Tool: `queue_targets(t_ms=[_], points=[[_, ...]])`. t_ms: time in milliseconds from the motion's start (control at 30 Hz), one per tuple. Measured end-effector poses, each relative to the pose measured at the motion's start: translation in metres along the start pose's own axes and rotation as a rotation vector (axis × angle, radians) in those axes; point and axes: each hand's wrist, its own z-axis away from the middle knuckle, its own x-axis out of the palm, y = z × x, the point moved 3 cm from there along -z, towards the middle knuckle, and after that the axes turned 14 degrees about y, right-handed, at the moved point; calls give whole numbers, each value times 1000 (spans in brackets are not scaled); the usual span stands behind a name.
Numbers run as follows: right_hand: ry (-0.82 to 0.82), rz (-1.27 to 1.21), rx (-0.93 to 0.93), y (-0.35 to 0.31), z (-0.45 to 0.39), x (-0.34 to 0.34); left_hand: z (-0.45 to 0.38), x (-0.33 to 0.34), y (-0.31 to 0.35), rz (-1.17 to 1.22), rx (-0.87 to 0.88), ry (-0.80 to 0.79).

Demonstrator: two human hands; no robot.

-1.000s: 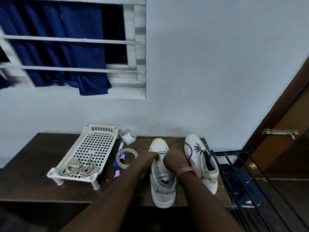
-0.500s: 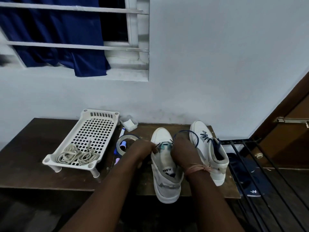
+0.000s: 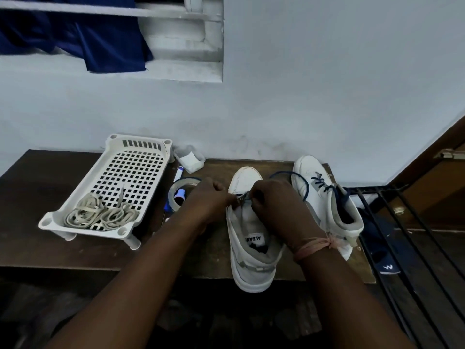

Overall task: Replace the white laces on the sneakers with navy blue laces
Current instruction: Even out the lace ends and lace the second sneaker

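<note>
- Left hand [image 3: 210, 197] and right hand [image 3: 273, 200], both with fingers curled, pinch the navy blue lace [image 3: 300, 181] at the eyelets of the near white high-top sneaker [image 3: 251, 250].
- Second white sneaker [image 3: 324, 197], already navy-laced, stands at 3 o'clock.
- Coiled white laces [image 3: 100, 215] lie in the white perforated plastic tray [image 3: 130, 170] at 9 o'clock.

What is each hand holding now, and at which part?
Both the left hand and the right hand pinch the navy blue lace at the lowest eyelets of the near sneaker.
</note>
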Motion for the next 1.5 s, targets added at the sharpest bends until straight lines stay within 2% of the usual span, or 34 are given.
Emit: queue_targets(t_ms=[167, 233, 367, 433, 767, 933, 1000, 1067, 1133, 1167, 1200, 1267, 1367, 1400, 1433, 1500], points=[[34, 23, 0, -1, 0, 6, 5, -7, 5, -92, 207, 89], [54, 17, 16, -2, 2, 6, 5, -5, 8, -121, 242, 74], [57, 14, 42, -3, 3, 7, 3, 1, 8, -157, 188, -88], [52, 19, 46, -3, 3, 8, 0, 3, 6, -185, 183, -92], [43, 69, 64, -5, 1, 17, -5, 5, -2, 43, -28, -179], [17, 28, 74, -4, 1, 19, -7, 10, -6, 220, -157, -302], [31, -42, 125, -2, 2, 15, -7, 13, -6, 203, -143, -284], [54, -131, 186, 0, 2, 9, -7, 14, -2, 94, -42, -210], [81, -146, 218, 3, 3, 2, -7, 11, 4, -66, 104, -70], [74, -125, 236, 6, 4, -1, -5, 11, 9, -56, 142, -6], [43, -96, 269, 9, 6, -3, -3, 10, 14, 51, 129, 22], [-40, -59, 386, 18, 12, -3, -1, 2, 25, 455, -3, 13], [-76, -92, 494, 23, 15, -6, -5, -27, 31, 1103, -289, -146], [-76, -104, 498, 22, 15, -7, -8, -37, 30, 1151, -348, -186], [-79, -110, 501, 20, 14, -8, -15, -43, 26, 1054, -348, -191], [-97, -98, 506, 16, 14, -9, -16, -45, 18, 531, -170, -134]])
